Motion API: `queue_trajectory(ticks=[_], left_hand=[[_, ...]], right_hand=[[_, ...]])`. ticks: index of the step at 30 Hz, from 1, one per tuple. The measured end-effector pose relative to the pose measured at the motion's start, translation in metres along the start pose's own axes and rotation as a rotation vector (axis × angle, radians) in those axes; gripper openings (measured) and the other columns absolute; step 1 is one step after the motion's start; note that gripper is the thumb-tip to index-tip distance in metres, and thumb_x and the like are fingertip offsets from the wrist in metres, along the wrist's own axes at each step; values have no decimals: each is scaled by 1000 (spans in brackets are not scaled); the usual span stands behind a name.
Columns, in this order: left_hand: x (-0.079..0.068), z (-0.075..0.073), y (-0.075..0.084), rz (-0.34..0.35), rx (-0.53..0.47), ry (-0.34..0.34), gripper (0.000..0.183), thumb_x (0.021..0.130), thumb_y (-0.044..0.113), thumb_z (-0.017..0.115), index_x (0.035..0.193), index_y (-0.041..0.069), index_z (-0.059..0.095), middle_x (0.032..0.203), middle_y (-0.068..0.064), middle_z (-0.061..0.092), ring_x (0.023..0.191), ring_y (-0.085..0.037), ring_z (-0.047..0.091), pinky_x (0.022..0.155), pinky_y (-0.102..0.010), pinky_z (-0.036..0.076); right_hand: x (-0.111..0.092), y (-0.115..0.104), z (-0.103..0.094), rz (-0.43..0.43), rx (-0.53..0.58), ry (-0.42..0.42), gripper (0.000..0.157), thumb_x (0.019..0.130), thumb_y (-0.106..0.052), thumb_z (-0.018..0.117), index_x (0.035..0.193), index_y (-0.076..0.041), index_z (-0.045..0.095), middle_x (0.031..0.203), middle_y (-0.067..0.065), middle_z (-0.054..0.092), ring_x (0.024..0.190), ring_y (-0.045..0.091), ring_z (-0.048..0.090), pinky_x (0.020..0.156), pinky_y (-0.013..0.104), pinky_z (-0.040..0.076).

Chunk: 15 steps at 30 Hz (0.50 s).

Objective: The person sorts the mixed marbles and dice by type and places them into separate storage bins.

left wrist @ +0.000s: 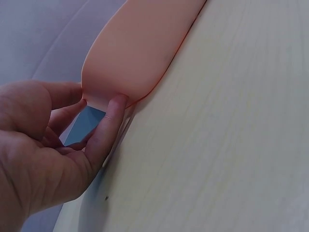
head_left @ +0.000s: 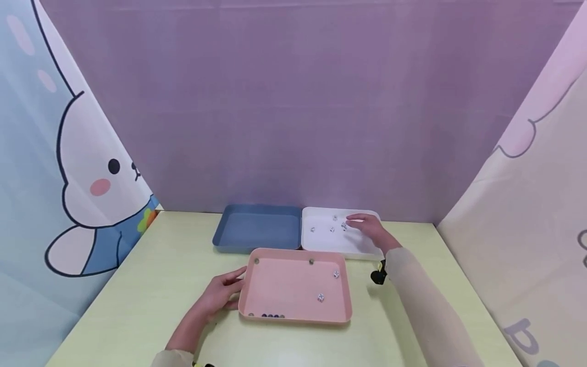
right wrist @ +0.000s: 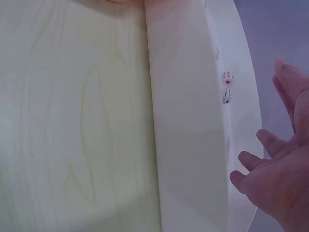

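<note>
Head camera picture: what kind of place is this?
It's probably a small indoor table booth, screened off on its sides. A purple backdrop rises behind the pale table, a cartoon-printed sheet hangs at the left, and there's a pink tray with dice in it.

Three trays (head_left: 257,229) at lower centre, at least four dice (head_left: 332,230) in the white tray (head_left: 321,243), two dice and about seven small round pieces (head_left: 311,261) in the pink tray (head_left: 289,285), two hands (head_left: 222,293).

Pink tray (head_left: 284,288), white tray (head_left: 321,244), spotted white dice (head_left: 321,297)
</note>
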State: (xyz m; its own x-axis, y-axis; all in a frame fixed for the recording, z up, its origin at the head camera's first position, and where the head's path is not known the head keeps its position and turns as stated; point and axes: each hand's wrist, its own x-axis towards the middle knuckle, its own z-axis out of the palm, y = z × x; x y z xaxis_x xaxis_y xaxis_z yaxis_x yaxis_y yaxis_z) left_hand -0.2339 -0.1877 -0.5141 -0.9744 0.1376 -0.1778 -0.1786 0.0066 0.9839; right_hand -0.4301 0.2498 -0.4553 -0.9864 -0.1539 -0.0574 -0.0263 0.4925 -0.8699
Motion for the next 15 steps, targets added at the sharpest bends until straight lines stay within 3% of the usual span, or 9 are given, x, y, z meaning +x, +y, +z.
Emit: queue_trajectory(ticks=[8, 15], left_hand=[[-1, 0, 2, 3, 24, 16, 48, 98, 15, 59, 145, 11, 47, 119, -20, 60, 96, -29, 66, 72, -43, 57], [2, -1, -1, -12, 20, 24, 48, 98, 15, 60, 144, 13, 49, 117, -19, 60, 93, -28, 67, 71, -43, 57]], right_hand=[[-19, -25, 12, -190, -130, -21, 45, 88, -26, 74, 124, -2, 65, 153, 23, 29, 142, 39, 19, 110, 56, 24], [-50, -48, 26, -371, -298, -81, 33, 84, -22, 78, 114, -9, 72, 153, 23, 28, 139, 43, 25, 104, 60, 31]])
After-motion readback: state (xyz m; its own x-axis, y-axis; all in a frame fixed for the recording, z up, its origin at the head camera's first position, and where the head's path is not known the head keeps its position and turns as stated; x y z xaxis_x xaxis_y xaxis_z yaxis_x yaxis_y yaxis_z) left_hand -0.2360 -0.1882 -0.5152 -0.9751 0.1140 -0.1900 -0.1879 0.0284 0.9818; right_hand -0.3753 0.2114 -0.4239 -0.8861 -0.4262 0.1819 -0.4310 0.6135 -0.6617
